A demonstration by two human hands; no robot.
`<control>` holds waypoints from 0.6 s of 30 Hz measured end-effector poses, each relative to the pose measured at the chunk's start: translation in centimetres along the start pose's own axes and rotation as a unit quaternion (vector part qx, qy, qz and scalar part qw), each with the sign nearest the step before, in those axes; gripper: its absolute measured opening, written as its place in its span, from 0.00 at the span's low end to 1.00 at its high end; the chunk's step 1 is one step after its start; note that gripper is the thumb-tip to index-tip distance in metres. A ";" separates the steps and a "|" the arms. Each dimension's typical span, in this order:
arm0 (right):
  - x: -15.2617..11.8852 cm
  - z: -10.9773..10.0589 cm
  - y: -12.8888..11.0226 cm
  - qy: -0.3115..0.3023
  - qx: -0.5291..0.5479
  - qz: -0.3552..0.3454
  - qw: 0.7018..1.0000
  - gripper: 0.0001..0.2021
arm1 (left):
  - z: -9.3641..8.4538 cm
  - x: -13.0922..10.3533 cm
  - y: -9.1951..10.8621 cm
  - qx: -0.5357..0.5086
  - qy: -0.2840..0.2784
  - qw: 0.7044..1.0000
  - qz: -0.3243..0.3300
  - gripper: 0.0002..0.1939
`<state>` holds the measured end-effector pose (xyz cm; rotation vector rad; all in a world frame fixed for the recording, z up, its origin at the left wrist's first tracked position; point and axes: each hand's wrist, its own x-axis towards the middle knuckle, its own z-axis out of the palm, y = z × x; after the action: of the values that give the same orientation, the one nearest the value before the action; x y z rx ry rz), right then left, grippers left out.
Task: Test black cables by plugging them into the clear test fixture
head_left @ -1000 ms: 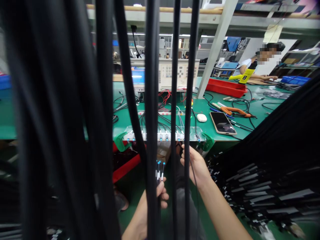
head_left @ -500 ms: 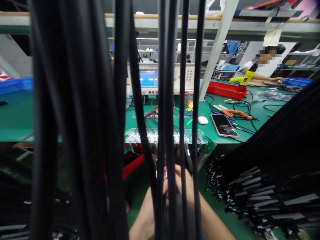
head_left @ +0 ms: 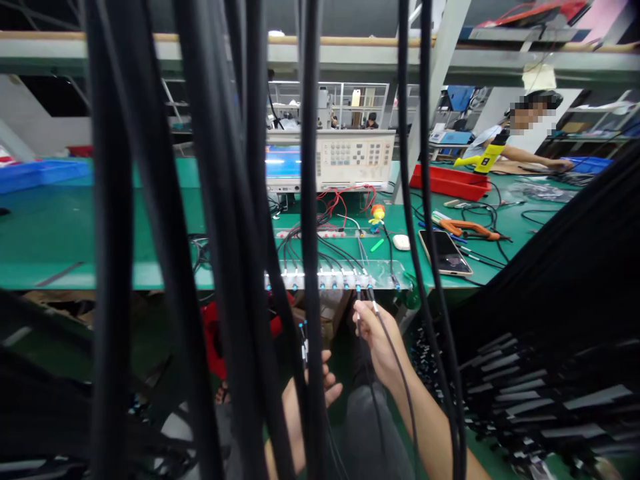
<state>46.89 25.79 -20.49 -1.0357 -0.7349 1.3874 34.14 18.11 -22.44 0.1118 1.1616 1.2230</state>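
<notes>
My right hand (head_left: 376, 333) pinches a thin black cable (head_left: 359, 311) just below the front edge of a clear connector strip (head_left: 330, 279). That cable's blue-tipped end meets the strip; whether it is fully seated I cannot tell. Another black cable (head_left: 376, 308) with a white label hangs from the strip beside my fingers. Lower down, my left hand (head_left: 327, 383) has curled, partly spread fingers. Several black cables (head_left: 304, 347) with blue tips and white labels stick up from it. Thick-looking black cables hanging close to the camera hide part of this hand.
Bundled black cables (head_left: 530, 320) hang at the right. On the green bench (head_left: 150, 227) are a meter (head_left: 356, 157), a phone (head_left: 445, 253), a white case (head_left: 401, 243), orange-handled pliers (head_left: 473, 229) and a red bin (head_left: 450, 181). A co-worker (head_left: 525, 150) sits at the far right.
My hands were together below the strip. The right one has risen to the strip with a cable, while the left stays lower, moved apart. The near hanging cables have shifted.
</notes>
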 end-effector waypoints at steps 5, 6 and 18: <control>0.0 0.0 0.3 -0.019 0.108 0.054 0.993 0.15 | 0.0 -0.5 -0.1 0.003 -0.015 1.000 0.002 0.11; 0.1 -0.1 0.4 -0.031 0.134 0.072 0.988 0.15 | 0.1 -0.6 -0.1 0.003 -0.019 1.000 0.003 0.12; 1.2 -0.6 1.6 -0.103 0.237 0.130 0.957 0.13 | -0.6 -0.9 -0.8 0.078 -0.061 0.995 -0.022 0.21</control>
<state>46.88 26.71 -22.33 -0.6267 -0.3862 1.8088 34.33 16.80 -22.57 0.2738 1.1463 1.0719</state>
